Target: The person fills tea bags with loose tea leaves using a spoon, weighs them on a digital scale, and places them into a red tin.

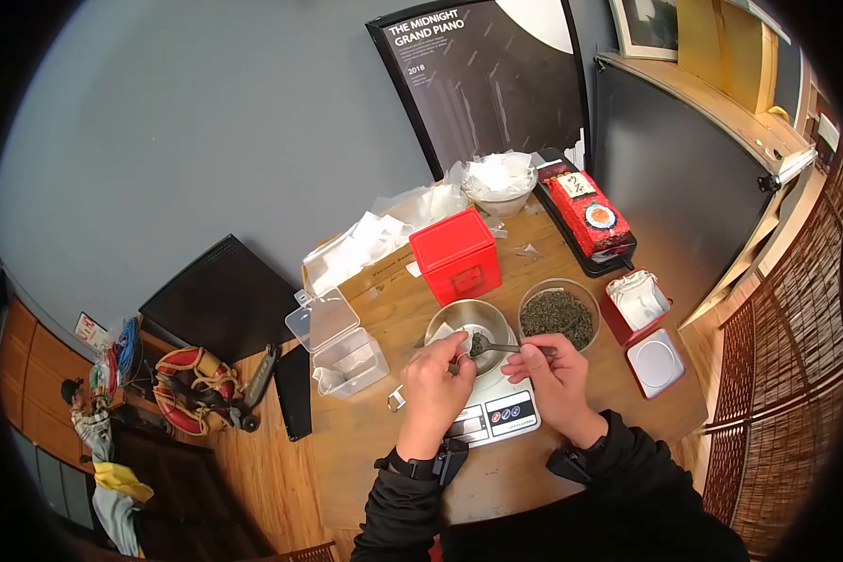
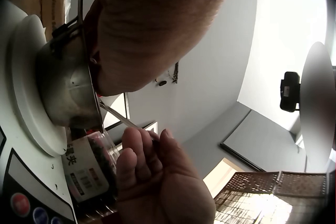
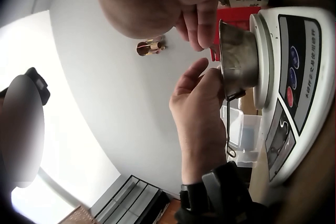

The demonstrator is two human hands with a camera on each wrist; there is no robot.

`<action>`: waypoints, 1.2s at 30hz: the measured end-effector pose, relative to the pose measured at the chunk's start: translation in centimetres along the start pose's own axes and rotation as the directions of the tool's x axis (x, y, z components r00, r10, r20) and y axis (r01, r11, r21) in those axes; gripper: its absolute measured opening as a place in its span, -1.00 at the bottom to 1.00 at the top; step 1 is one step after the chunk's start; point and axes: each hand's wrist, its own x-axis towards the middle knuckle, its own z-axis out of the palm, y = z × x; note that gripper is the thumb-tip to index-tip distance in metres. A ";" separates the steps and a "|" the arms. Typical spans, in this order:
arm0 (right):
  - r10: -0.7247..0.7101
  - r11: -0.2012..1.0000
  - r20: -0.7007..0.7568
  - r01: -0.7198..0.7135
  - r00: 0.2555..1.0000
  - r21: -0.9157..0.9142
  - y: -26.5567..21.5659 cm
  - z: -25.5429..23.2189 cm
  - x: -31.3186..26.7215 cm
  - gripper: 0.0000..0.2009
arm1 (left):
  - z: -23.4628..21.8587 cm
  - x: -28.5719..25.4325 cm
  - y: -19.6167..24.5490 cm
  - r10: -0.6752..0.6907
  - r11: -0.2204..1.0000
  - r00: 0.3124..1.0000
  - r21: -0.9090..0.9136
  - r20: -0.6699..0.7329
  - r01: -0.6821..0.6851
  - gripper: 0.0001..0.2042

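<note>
In the head view my left hand (image 1: 435, 382) pinches a small white pouch (image 1: 451, 340) over a steel bowl (image 1: 482, 312). My right hand (image 1: 562, 377) holds a spoon (image 1: 504, 347) by its handle, and dark dried tea leaves (image 1: 479, 343) lie at its tip beside the pouch. The steel bowl stands on a white kitchen scale (image 1: 513, 427), and its folding handle (image 3: 229, 134) sticks out in the right wrist view. Just right of it, behind my right hand, is a clear bowl (image 1: 597, 320) full of tea leaves. My left hand hides part of the scale's display.
A red box (image 1: 454, 245) stands behind the steel bowl. At left sits an open clear plastic box (image 1: 351, 363). An opened red tin (image 1: 635, 304) and its lid (image 1: 657, 363) are at right. Farther back are a carton of white pouches (image 1: 361, 253) and a red package (image 1: 585, 211) on a black tray.
</note>
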 end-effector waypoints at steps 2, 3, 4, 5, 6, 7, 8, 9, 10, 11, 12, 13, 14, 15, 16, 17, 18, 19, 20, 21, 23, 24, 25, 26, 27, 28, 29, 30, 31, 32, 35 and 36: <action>-0.005 1.000 -0.001 0.005 1.000 0.004 0.0 0.0 0.0 -0.80 | 0.0 0.0 0.0 -0.012 1.000 1.000 -0.006 -0.006 0.012 -0.70; -0.012 1.000 -0.011 0.012 1.000 -0.002 0.0 0.1 0.0 -0.80 | 0.1 0.0 0.0 -0.011 1.000 1.000 -0.007 -0.006 0.011 -0.69; -0.018 1.000 -0.022 0.018 1.000 -0.010 0.0 0.1 -0.1 -0.80 | 0.1 0.0 -0.1 -0.011 1.000 1.000 -0.009 -0.006 0.011 -0.69; -0.016 1.000 -0.021 0.016 1.000 -0.011 0.0 0.1 -0.1 -0.80 | 0.1 0.0 -0.1 -0.013 1.000 1.000 -0.010 -0.006 0.013 -0.69; -0.030 0.999 -0.009 0.030 1.000 -0.019 0.0 0.1 -0.1 -0.80 | 0.1 0.0 -0.2 -0.004 1.000 1.000 -0.001 -0.001 0.004 -0.69; -0.044 0.999 0.003 0.044 0.999 -0.026 0.0 0.1 -0.1 -0.80 | 0.1 0.0 -0.2 0.005 1.000 1.000 0.008 0.004 -0.005 -0.69; -0.043 0.999 0.003 0.043 0.999 -0.026 0.0 0.1 -0.1 -0.80 | 0.1 0.0 -0.2 0.004 1.000 1.000 0.008 0.004 -0.004 -0.69; -0.039 0.999 0.011 0.039 0.999 -0.021 -0.1 0.0 -0.2 -0.80 | 0.1 0.1 -0.2 0.023 1.000 1.000 0.019 0.009 -0.023 -0.69; -0.034 0.999 0.019 0.034 0.999 -0.015 -0.2 0.0 -0.2 -0.81 | 0.0 0.1 -0.2 0.042 0.999 0.999 0.030 0.015 -0.042 -0.70; -0.033 0.999 0.020 0.033 0.999 -0.016 -0.2 0.0 -0.2 -0.81 | 0.0 0.1 -0.1 0.041 0.999 0.999 0.029 0.015 -0.041 -0.70; -0.028 1.000 0.017 0.028 0.999 -0.010 -0.3 0.0 -0.2 -0.81 | 0.0 0.1 -0.1 0.029 0.999 0.999 0.024 0.019 -0.029 -0.70; -0.023 1.000 0.013 0.023 1.000 -0.004 -0.3 0.0 -0.2 -0.81 | -0.1 0.1 0.0 0.017 1.000 1.000 0.018 0.024 -0.017 -0.70; -0.023 1.000 0.014 0.023 1.000 -0.004 -0.3 0.0 -0.2 -0.81 | -0.1 0.1 0.0 0.016 1.000 1.000 0.019 0.024 -0.016 -0.70; -0.025 1.000 0.007 0.025 1.000 0.003 -0.3 0.0 -0.2 -0.81 | 0.0 0.1 0.0 0.012 1.000 1.000 0.012 0.022 -0.012 -0.70; -0.028 1.000 0.000 0.028 1.000 0.010 -0.3 0.0 -0.2 -0.81 | 0.0 0.1 -0.1 0.008 1.000 1.000 0.006 0.021 -0.008 -0.70; -0.029 1.000 0.000 0.029 1.000 0.011 -0.3 0.0 -0.2 -0.81 | -0.1 0.1 0.0 0.008 1.000 1.000 0.006 0.021 -0.008 -0.70; -0.041 0.999 -0.001 0.041 0.999 0.001 -0.2 0.0 -0.2 -0.81 | -0.1 0.1 -0.1 0.010 1.000 1.000 0.001 0.024 -0.010 -0.69; -0.054 0.999 -0.004 0.054 0.999 -0.009 -0.2 0.0 -0.2 -0.81 | -0.1 0.1 0.0 0.012 1.000 1.000 -0.005 0.028 -0.012 -0.69; -0.054 0.998 -0.005 0.054 0.999 -0.009 -0.1 0.0 -0.2 -0.81 | -0.1 0.1 0.0 0.013 1.000 1.000 -0.005 0.028 -0.013 -0.69; -0.056 0.998 -0.001 0.056 0.998 -0.020 -0.1 0.0 -0.2 -0.81 | -0.1 0.1 0.0 0.009 1.000 1.000 -0.009 0.026 -0.008 -0.69; -0.060 0.998 0.003 0.060 0.998 -0.029 0.1 0.1 -0.1 -0.81 | -0.1 0.1 0.1 0.006 1.000 1.000 -0.014 0.022 -0.006 -0.69; -0.069 0.997 -0.007 0.068 0.998 -0.030 0.2 0.3 -0.1 -0.82 | 0.0 0.0 0.0 0.022 1.000 1.000 -0.015 0.021 -0.021 -0.69; -0.077 0.997 -0.016 0.077 0.997 -0.031 0.2 0.4 -0.1 -0.83 | 0.0 0.0 0.1 0.038 0.999 0.999 -0.017 0.020 -0.037 -0.69; -0.079 0.996 -0.017 0.079 0.997 -0.031 0.1 0.4 -0.1 -0.83 | 0.0 0.0 0.0 0.040 0.999 0.999 -0.018 0.020 -0.039 -0.69; -0.085 0.995 -0.018 0.084 0.996 -0.045 0.0 0.4 -0.2 -0.83 | 0.0 0.0 0.0 0.036 0.999 0.999 -0.021 0.025 -0.036 -0.68; -0.090 0.994 -0.018 0.089 0.996 -0.058 -0.1 0.5 -0.2 -0.83 | 0.0 0.0 0.0 0.032 0.999 0.999 -0.024 0.031 -0.031 -0.68; -0.092 0.994 -0.015 0.091 0.996 -0.058 0.0 0.5 -0.1 -0.83 | 0.0 0.0 0.0 0.032 0.999 0.999 -0.023 0.028 -0.032 -0.68; -0.101 0.993 -0.002 0.101 0.995 -0.068 0.2 0.4 -0.1 -0.83 | 0.0 0.0 0.1 0.034 0.999 0.999 -0.027 0.022 -0.033 -0.68; -0.111 0.991 0.011 0.112 0.994 -0.078 0.4 0.4 -0.2 -0.83 | 0.0 0.0 0.2 0.035 0.999 0.999 -0.031 0.017 -0.035 -0.67; -0.112 0.990 0.012 0.113 0.994 -0.079 0.4 0.4 -0.2 -0.83 | 0.1 0.0 0.1 0.036 0.999 0.999 -0.032 0.015 -0.035 -0.67; -0.148 0.977 0.027 0.150 0.989 -0.154 0.4 0.5 -0.2 -0.82 | 0.2 -0.1 -0.2 0.049 0.998 0.999 -0.049 0.014 -0.048 -0.67; -0.193 0.959 0.026 0.194 0.981 -0.204 0.4 0.5 -0.2 -0.83 | 0.2 -0.1 -0.2 0.049 0.998 0.999 -0.050 0.019 -0.048 -0.67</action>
